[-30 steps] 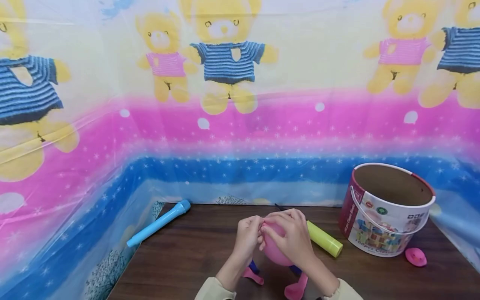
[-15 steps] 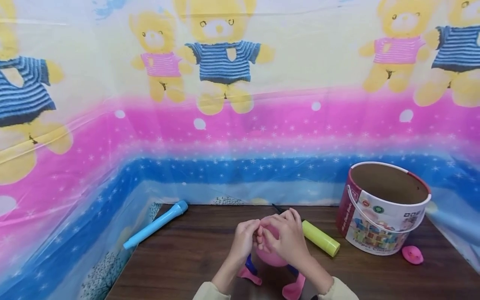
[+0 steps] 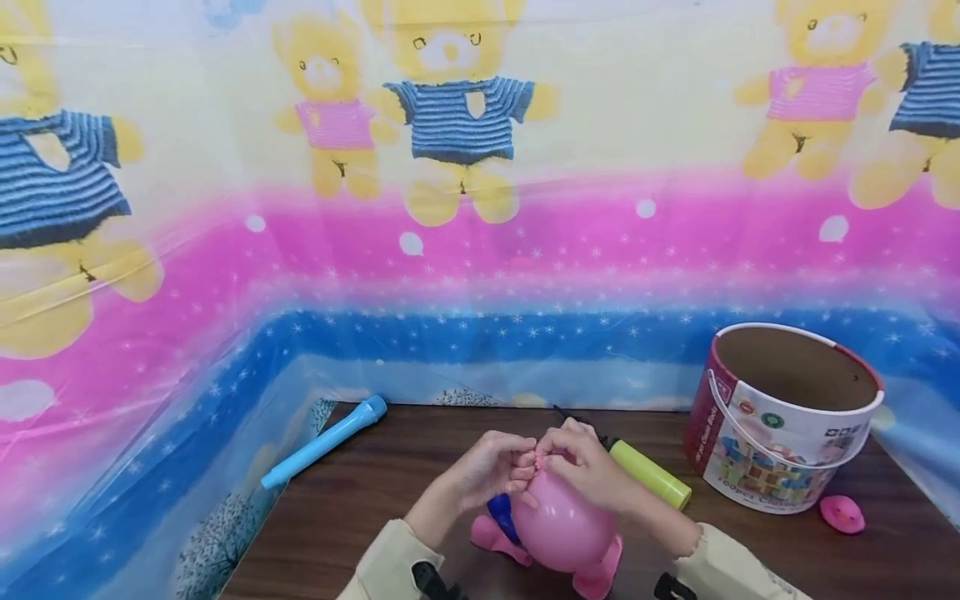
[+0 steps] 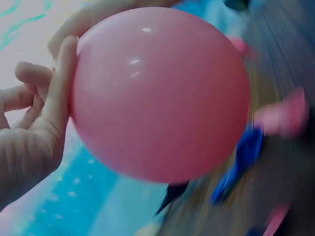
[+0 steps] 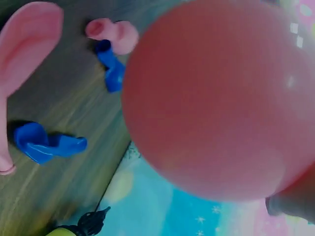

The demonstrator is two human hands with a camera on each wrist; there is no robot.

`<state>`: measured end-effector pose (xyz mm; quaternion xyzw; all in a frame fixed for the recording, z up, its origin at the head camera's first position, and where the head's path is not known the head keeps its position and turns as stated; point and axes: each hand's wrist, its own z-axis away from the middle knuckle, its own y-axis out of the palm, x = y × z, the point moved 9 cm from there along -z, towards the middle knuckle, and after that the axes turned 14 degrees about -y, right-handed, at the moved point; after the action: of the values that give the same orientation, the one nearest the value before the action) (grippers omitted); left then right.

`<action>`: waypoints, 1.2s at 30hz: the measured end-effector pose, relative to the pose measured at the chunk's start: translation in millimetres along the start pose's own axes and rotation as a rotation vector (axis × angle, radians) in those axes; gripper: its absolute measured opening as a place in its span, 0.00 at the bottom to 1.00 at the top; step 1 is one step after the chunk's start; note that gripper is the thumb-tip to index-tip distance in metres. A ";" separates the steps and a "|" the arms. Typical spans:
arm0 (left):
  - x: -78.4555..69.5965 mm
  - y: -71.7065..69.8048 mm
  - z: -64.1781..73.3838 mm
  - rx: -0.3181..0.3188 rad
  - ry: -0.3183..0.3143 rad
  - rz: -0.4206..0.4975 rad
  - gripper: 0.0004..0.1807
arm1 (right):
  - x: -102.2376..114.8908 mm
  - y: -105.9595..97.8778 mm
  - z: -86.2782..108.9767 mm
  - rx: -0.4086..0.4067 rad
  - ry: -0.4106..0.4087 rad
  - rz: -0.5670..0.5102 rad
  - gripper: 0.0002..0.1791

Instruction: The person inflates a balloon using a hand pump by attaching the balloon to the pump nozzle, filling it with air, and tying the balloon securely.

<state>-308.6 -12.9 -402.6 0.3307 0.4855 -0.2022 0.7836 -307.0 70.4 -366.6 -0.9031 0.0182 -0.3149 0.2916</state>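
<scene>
An inflated pink balloon is held between both hands above the brown table, its neck upward. With its thumb and fingers, my right hand pinches the neck. My left hand grips at the same neck from the other side, its fingertips close to the right ones. In the left wrist view, a long finger of the left hand lies along the balloon's side. The neck is hidden in both wrist views. Below the balloon lie limp pink balloons and blue balloons.
A yellow-green balloon pump with a black nozzle lies right of the hands. Farther right stand a lidless printed bucket and a small pink toy. A light-blue tube lies at the table's left edge, before a bear-print cloth.
The balloon has swung lower, toward the person, and shows more fully below the hands. Both forearms have spread outward, and the left hand has turned while staying at the neck.
</scene>
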 end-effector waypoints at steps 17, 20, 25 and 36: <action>11.5 3.6 -20.2 -0.108 0.018 0.461 0.18 | 20.8 -29.0 13.1 -0.251 -0.416 0.465 0.12; 14.6 6.7 -21.0 -0.089 -0.017 0.456 0.17 | 25.7 -28.5 17.7 -0.243 -0.438 0.531 0.10; 18.6 4.6 -21.8 -0.118 -0.045 0.469 0.18 | 24.1 -25.1 17.7 -0.217 -0.408 0.563 0.11; 18.3 2.6 -23.7 -0.111 -0.045 0.450 0.20 | 18.1 0.4 18.8 -0.098 -0.401 0.748 0.04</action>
<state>-313.6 5.9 -425.5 0.3824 0.3923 -0.0024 0.8366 -281.5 75.8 -368.5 -0.8905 0.3023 -0.0046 0.3401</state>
